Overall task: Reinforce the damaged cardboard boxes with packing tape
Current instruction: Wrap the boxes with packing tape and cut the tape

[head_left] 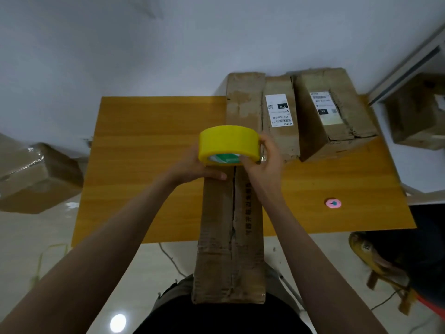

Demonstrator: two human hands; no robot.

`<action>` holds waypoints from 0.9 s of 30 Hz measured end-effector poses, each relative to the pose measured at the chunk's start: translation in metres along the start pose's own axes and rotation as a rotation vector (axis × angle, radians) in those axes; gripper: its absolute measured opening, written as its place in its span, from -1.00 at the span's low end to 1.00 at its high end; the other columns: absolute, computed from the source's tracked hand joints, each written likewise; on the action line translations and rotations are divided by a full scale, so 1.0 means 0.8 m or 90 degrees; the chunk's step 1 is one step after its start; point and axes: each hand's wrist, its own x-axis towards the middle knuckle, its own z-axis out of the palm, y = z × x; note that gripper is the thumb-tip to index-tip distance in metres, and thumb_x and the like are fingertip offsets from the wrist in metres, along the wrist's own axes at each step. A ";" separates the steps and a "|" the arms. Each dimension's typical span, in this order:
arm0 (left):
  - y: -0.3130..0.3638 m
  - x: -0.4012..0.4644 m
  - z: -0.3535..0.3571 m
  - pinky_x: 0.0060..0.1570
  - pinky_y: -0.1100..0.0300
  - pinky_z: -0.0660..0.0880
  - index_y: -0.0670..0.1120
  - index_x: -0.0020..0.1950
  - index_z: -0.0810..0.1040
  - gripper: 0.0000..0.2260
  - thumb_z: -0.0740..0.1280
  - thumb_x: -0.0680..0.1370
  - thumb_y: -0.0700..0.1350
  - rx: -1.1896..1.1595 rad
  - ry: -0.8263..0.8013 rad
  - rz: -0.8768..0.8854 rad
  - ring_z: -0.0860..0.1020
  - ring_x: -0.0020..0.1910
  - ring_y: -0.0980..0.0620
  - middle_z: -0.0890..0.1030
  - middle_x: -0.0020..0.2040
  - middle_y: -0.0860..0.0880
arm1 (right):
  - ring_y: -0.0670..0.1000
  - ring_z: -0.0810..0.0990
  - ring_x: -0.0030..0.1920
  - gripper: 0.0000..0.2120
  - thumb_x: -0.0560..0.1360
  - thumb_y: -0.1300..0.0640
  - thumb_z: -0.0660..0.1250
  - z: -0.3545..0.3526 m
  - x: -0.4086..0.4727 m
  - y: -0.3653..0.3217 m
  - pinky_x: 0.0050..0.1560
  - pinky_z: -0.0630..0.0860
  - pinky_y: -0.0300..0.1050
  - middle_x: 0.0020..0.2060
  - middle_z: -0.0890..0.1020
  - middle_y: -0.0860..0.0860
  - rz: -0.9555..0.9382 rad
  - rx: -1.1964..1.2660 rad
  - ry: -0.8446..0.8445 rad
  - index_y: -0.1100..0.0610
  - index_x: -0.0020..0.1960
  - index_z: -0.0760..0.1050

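A long cardboard box [230, 232] lies lengthwise on the wooden desk [149, 150], its near end overhanging the desk edge toward the person. A dark split runs along its top seam, and a line of printed characters beside the seam is too blurred to read. Both hands hold a roll of yellow packing tape [228, 144] at the box's far end. The left hand [192, 168] cups the roll from the left, its thumb lying flat on the box top. The right hand [265, 160] has its fingers curled round the roll's right side, so each grip is closed on the tape. The roll's core shows green and white print (not legible).

Two more boxes stand at the desk's far right. The taller box [262, 116] carries a white label reading "220" and "220-220-C40", seen upside down. The tilted box [337, 114] bears a similar label with "220". A small pink round object [333, 203] lies on the desk to the right.
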 end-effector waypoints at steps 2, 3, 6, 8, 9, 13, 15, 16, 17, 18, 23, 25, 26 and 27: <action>-0.003 -0.002 -0.006 0.32 0.09 0.49 0.15 0.45 0.34 -0.20 0.66 0.31 0.06 -0.007 0.014 0.005 0.43 0.40 0.16 0.41 0.42 0.13 | -0.20 0.53 0.12 -0.67 0.44 0.16 0.39 -0.028 0.001 -0.010 0.14 0.55 -0.12 0.05 0.53 -0.12 0.019 0.054 0.055 -0.04 0.17 0.45; -0.001 -0.002 -0.008 0.32 0.08 0.49 0.19 0.44 0.32 -0.18 0.66 0.28 0.10 -0.011 0.013 0.007 0.39 0.41 0.16 0.36 0.43 0.17 | -0.25 0.52 0.06 -0.65 0.44 0.27 0.37 -0.047 0.005 -0.009 0.04 0.53 -0.21 0.03 0.51 -0.15 0.004 0.059 0.103 0.00 0.17 0.44; 0.002 -0.004 -0.008 0.28 0.11 0.51 0.16 0.45 0.32 -0.13 0.66 0.23 0.16 -0.016 0.015 -0.005 0.35 0.41 0.20 0.31 0.42 0.23 | -0.09 0.51 0.05 -0.61 0.37 0.43 0.25 -0.101 0.021 0.015 -0.04 0.44 -0.16 0.02 0.53 0.01 -0.128 -0.052 0.175 0.21 0.17 0.46; 0.000 -0.002 -0.006 0.28 0.14 0.51 0.14 0.45 0.31 -0.12 0.67 0.24 0.11 -0.015 0.018 -0.004 0.35 0.42 0.18 0.31 0.44 0.19 | 0.05 0.51 0.08 -0.57 0.34 0.46 0.24 -0.121 0.028 0.031 -0.02 0.44 -0.10 0.04 0.54 0.20 -0.177 -0.117 0.143 0.24 0.19 0.47; -0.001 -0.001 -0.004 0.27 0.16 0.51 0.13 0.46 0.31 -0.14 0.67 0.26 0.05 -0.016 0.018 -0.006 0.35 0.41 0.17 0.30 0.45 0.17 | 0.05 0.50 0.10 -0.51 0.32 0.51 0.25 -0.125 0.030 0.036 0.00 0.44 -0.13 0.04 0.53 0.24 -0.191 -0.137 0.126 0.20 0.20 0.45; -0.004 0.001 -0.003 0.25 0.21 0.51 0.01 0.49 0.28 -0.16 0.64 0.33 -0.19 -0.012 0.025 0.003 0.35 0.40 0.20 0.30 0.44 0.17 | -0.04 0.43 0.10 -0.38 0.24 0.60 0.24 -0.129 0.033 0.045 0.02 0.36 -0.32 0.04 0.51 0.27 -0.225 -0.163 0.104 0.15 0.20 0.41; -0.004 0.001 -0.003 0.25 0.22 0.52 0.02 0.50 0.27 -0.14 0.65 0.31 -0.11 -0.013 0.020 0.007 0.34 0.41 0.21 0.29 0.44 0.20 | -0.06 0.42 0.09 -0.39 0.24 0.62 0.25 -0.130 0.033 0.054 0.02 0.33 -0.37 0.04 0.50 0.28 -0.222 -0.178 0.102 0.19 0.21 0.43; -0.004 0.001 -0.003 0.25 0.22 0.52 0.03 0.49 0.28 -0.13 0.65 0.29 -0.06 -0.012 0.018 0.007 0.34 0.41 0.21 0.29 0.45 0.21 | -0.07 0.41 0.08 -0.40 0.24 0.64 0.25 -0.131 0.032 0.059 0.02 0.31 -0.39 0.03 0.50 0.28 -0.217 -0.187 0.100 0.23 0.20 0.44; -0.004 0.001 -0.003 0.24 0.24 0.52 0.04 0.49 0.28 -0.13 0.65 0.28 -0.02 -0.019 0.016 0.008 0.34 0.41 0.22 0.29 0.45 0.21 | -0.06 0.41 0.07 -0.42 0.23 0.65 0.25 -0.132 0.031 0.065 0.01 0.30 -0.41 0.02 0.50 0.29 -0.211 -0.193 0.097 0.27 0.19 0.45; -0.004 0.001 -0.002 0.23 0.25 0.52 0.04 0.49 0.29 -0.13 0.65 0.27 -0.02 -0.019 0.016 0.008 0.33 0.40 0.26 0.29 0.45 0.21 | -0.06 0.41 0.06 -0.43 0.22 0.65 0.25 -0.132 0.029 0.071 0.00 0.30 -0.41 0.02 0.50 0.29 -0.204 -0.193 0.094 0.30 0.18 0.46; -0.003 0.001 -0.001 0.24 0.29 0.50 0.09 0.48 0.28 -0.13 0.64 0.27 0.01 -0.018 0.013 -0.006 0.32 0.39 0.31 0.28 0.44 0.26 | -0.07 0.39 0.06 -0.46 0.22 0.60 0.21 -0.126 0.028 0.094 0.01 0.31 -0.42 0.01 0.48 0.28 -0.188 -0.168 0.090 0.34 0.17 0.46; -0.003 0.000 -0.001 0.24 0.33 0.49 0.08 0.48 0.28 -0.13 0.63 0.27 0.02 -0.010 0.017 -0.015 0.34 0.35 0.40 0.28 0.43 0.26 | -0.05 0.39 0.06 -0.50 0.26 0.55 0.20 -0.120 0.028 0.106 -0.01 0.35 -0.35 0.02 0.48 0.27 -0.176 -0.152 0.093 0.32 0.18 0.45; -0.002 -0.001 -0.001 0.24 0.35 0.47 0.06 0.49 0.28 -0.14 0.63 0.27 0.01 -0.001 0.021 -0.014 0.34 0.32 0.45 0.28 0.43 0.26 | -0.03 0.40 0.07 -0.51 0.30 0.52 0.19 -0.117 0.027 0.113 -0.01 0.36 -0.31 0.02 0.48 0.25 -0.168 -0.141 0.097 0.27 0.20 0.44; -0.001 -0.001 0.000 0.26 0.37 0.45 0.04 0.48 0.28 -0.15 0.62 0.29 0.01 0.004 0.022 -0.010 0.34 0.31 0.47 0.28 0.42 0.25 | -0.02 0.41 0.06 -0.53 0.36 0.50 0.19 -0.113 0.024 0.122 -0.01 0.36 -0.30 0.03 0.48 0.24 -0.158 -0.123 0.101 0.20 0.22 0.42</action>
